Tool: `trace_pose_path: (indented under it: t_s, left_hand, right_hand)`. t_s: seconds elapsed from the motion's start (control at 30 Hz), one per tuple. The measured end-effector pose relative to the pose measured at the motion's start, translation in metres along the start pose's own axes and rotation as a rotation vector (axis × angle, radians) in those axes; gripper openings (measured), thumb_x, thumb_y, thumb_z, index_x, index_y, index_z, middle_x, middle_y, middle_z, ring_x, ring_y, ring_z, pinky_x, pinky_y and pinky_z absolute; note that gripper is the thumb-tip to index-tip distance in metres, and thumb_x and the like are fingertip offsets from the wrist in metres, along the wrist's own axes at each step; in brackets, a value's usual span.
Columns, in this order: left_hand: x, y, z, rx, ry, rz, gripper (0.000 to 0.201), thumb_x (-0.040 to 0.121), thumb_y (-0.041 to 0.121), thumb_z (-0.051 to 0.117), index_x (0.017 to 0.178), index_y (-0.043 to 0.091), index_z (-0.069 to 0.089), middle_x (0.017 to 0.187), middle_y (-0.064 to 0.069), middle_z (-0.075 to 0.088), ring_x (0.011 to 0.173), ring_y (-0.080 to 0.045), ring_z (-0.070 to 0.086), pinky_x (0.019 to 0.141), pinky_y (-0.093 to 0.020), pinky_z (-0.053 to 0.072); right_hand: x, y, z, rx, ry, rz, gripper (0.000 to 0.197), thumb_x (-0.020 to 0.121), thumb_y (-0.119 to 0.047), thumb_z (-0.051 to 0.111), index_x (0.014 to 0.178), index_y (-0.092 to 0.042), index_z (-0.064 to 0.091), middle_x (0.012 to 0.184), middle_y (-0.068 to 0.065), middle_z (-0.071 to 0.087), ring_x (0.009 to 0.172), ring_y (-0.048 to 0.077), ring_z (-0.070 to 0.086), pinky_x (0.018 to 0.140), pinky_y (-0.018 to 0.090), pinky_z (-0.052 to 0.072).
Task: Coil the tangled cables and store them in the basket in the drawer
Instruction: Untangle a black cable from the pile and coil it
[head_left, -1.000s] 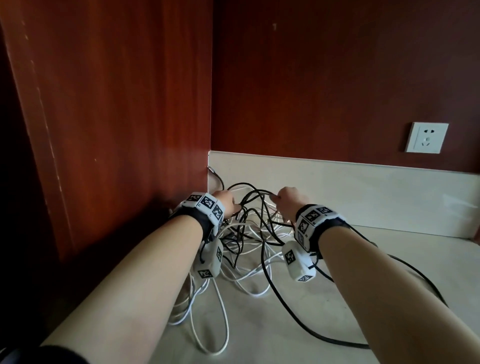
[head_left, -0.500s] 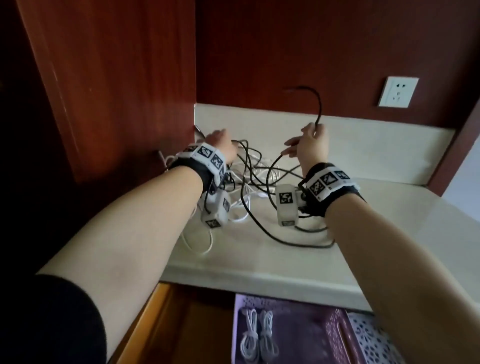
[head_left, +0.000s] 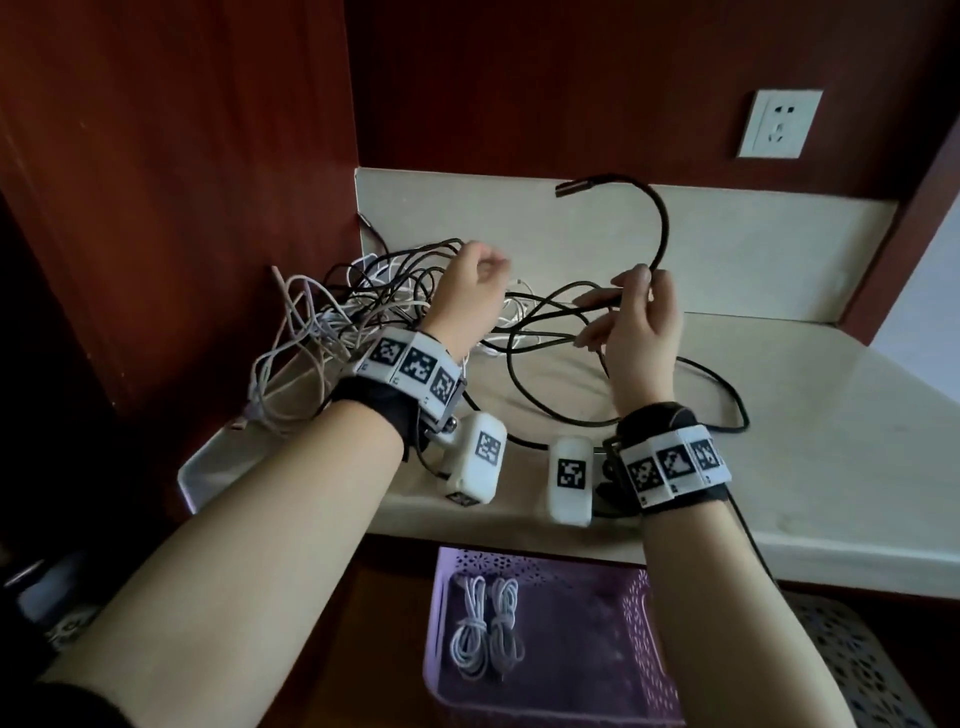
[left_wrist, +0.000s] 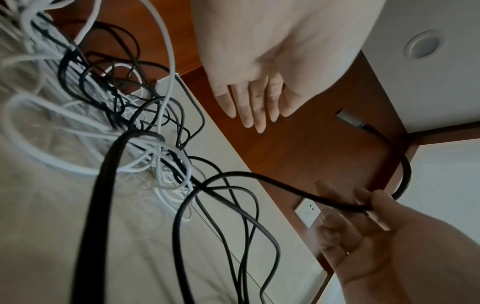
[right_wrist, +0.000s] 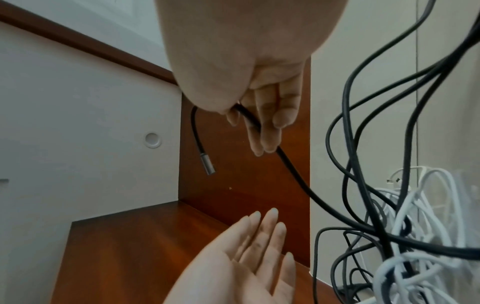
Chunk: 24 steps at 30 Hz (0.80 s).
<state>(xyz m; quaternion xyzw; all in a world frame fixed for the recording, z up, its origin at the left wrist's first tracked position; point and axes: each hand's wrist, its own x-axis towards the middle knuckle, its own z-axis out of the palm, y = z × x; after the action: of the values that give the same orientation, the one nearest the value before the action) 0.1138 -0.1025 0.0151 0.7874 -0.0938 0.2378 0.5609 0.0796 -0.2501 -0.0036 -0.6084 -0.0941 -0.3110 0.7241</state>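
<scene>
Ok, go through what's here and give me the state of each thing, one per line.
Left hand: open, holding nothing.
Right hand: pinching the black cable.
Black cable: free end lifted, rest tangled.
White cables: tangled on the counter.
Basket: in the open drawer.
Coiled cables: two, stored in the basket.

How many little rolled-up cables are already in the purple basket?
2. The coiled cables lie side by side in the purple basket, near its left wall: the left coil, and the right coil. The basket's right side is hidden by an arm.
</scene>
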Motion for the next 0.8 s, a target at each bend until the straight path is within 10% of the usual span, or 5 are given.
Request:
trace_pose_path:
  t_s: [0.37,0.53,0.63,0.8]
  left_hand:
    - [-0.018,0.009,0.013,-0.071,-0.223,-0.079,0.039,0.089,0.0,0.055,0.127,0.011,0.05,0.128,-0.002,0.058,0.117,-0.01,0.052,0.1,-0.024,0.041]
    - [-0.028,0.04,0.002,-0.424,-0.333,-0.187,0.067,0.084,-0.009,0.053,0.142,0.018,0.035,0.13,-0.004,0.055,0.094,-0.015,0.063,0.065,-0.021,0.047]
    - [-0.037,0.052,0.001,-0.286,-0.455,-0.076,0.078,0.085,-0.01,0.052,0.146,0.032,0.029,0.14,0.001,0.043,0.096,-0.013,0.064,0.07,-0.024,0.049]
    - [-0.045,0.071,-0.006,-0.306,-0.242,0.234,0.016,0.096,0.011,0.054,0.109,0.008,0.063,0.107,-0.014,0.065,0.086,-0.003,0.06,0.086,-0.026,0.049]
  right_hand:
    - [-0.016,-0.004,-0.025,-0.144,-0.126,0.026,0.026,0.101,-0.025,0.04,0.079,-0.013,0.047,0.06,0.012,0.059,0.038,0.02,0.045,0.039,0.021,0.033]
    - [-0.041,-0.008,-0.053,-0.263,-0.244,-0.053,0.019,0.096,-0.022,0.053,0.082,-0.017,0.064,0.056,0.0,0.047,0.051,0.013,0.039,0.05,0.022,0.032]
    - [-0.051,-0.019,-0.058,-0.325,-0.359,-0.076,0.014,0.092,-0.022,0.06,0.082,-0.022,0.07,0.058,-0.014,0.048,0.057,0.003,0.04,0.056,0.013,0.032]
    - [-0.058,-0.046,-0.056,-0.266,-0.454,0.007,0.009,0.084,-0.015,0.069,0.076,-0.009,0.069,0.073,0.007,0.057,0.068,0.01,0.049,0.062,0.02,0.036]
